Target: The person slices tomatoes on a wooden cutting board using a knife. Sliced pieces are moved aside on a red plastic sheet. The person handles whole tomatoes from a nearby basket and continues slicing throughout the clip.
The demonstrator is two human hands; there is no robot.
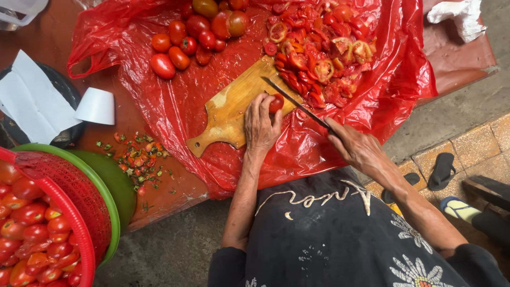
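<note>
On red plastic sheet (212, 106), hands (261, 126) steady tomato (276, 103), grip knife (297, 103).

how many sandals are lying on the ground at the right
2 in view. One dark sandal lies whole on the paving; a second sandal sits just left of it, partly hidden behind the right arm. Any others cannot be seen.

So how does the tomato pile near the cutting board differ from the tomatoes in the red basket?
The tomato pile is cut into slices and chunks showing seeds and pulp; the basket tomatoes are whole with smooth skins. The pile lies loose on the red plastic sheet; the others sit in the red basket. Both are mostly red.
</note>
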